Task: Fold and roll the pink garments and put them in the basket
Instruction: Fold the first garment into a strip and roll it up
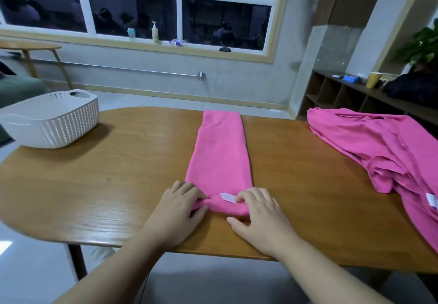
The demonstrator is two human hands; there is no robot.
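Now, label by label:
Folded garment (219, 154): lay as a long narrow pink strip down the middle of the wooden table (94, 185), far end near the table's back edge, near end turned up into a short first roll.
Label tag (228, 197): white, sat on top of the roll, between the two hands.
Left hand (176, 206): gripped the roll's left end, fingers curled over the top, thumb tucked in at the near side.
Right hand (258, 211): gripped the roll's right end, fingers bent over the cloth beside the tag, thumb stretched along the near side, seemingly on the tabletop.
Basket (51, 119): white, ribbed, stood on the table's far left corner, well apart from the strip; inside only partly seen.
Second garment (379, 147): pink, lay loose and rumpled on the table's right side, apart from the strip, another white tag at its near edge.
Windowsill (142, 43): carried a pump bottle (155, 32) and other small items.
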